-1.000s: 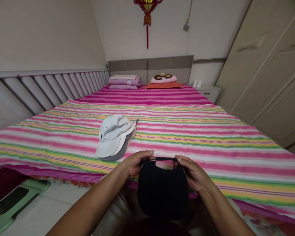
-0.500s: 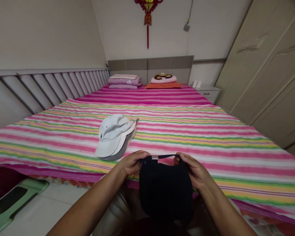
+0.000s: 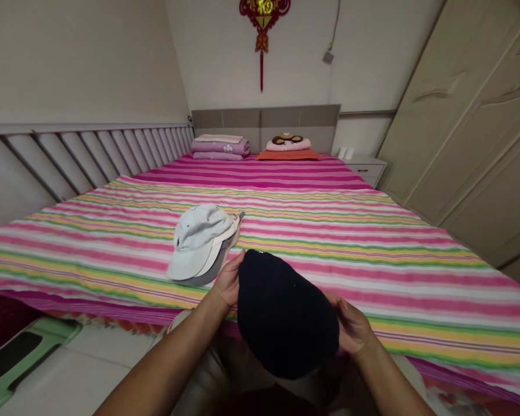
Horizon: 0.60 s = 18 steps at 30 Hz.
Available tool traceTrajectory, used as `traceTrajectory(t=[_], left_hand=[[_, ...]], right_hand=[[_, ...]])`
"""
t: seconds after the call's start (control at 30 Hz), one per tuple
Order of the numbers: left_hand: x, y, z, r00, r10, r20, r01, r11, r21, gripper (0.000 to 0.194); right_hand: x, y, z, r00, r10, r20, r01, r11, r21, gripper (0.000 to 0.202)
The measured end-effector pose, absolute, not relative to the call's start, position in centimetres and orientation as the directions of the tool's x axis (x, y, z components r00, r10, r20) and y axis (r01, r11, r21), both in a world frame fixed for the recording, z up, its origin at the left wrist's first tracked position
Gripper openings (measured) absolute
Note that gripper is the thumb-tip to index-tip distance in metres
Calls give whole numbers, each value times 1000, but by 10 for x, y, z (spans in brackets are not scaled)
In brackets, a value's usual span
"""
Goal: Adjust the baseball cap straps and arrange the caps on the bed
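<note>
A black baseball cap (image 3: 288,315) is held above the near edge of the bed, its crown toward me and its strap opening out of sight. My left hand (image 3: 229,281) grips the cap's upper left edge, with the fingertips hidden behind the fabric. At the cap's right side, my right hand (image 3: 353,325) is closed on the edge, some fingers tucked behind it. Left of the black cap, a stack of light caps lies on the bedspread: a pale grey-white cap (image 3: 193,237) on top, with a cream and a grey brim showing beneath.
The striped bedspread (image 3: 398,254) stretches to a grey headboard (image 3: 294,118). Folded purple bedding (image 3: 221,147) and a pink pillow (image 3: 288,144) sit at the far end. A railing (image 3: 112,153) runs along the left. A green stool (image 3: 30,352) stands on the floor at lower left.
The black cap has turned, so its crown now faces up and the strap with its metal buckle is no longer visible. My right hand has moved down from the strap to the cap's side.
</note>
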<state>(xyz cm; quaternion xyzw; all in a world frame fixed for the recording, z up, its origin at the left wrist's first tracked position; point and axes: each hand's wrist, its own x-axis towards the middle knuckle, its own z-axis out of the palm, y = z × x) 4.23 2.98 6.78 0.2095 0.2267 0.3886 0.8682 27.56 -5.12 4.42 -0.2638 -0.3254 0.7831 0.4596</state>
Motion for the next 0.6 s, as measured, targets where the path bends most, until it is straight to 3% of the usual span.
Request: traceTrajectory(t=[0.17,0.3,0.43,0.6], left_hand=[[50,27,64,653,711,-262,-512,669,539,27],[50,23,58,656,731,-186,-564,639,522,33],[52,15,44,658,746,-99,-612,607,508,37],[61,10,29,617,774,-141,-626,592,508,25]], right_hand=[[269,-58,58,-254,965,-71,-677,-229,-700,27],[272,-56,63,-101,994,-45,-691,-103,-716,23],[282,-49,58,-44,999,2,-659,-27,-752,21],[277,-40,78,-11,1000,20,-676,7,-737,23]])
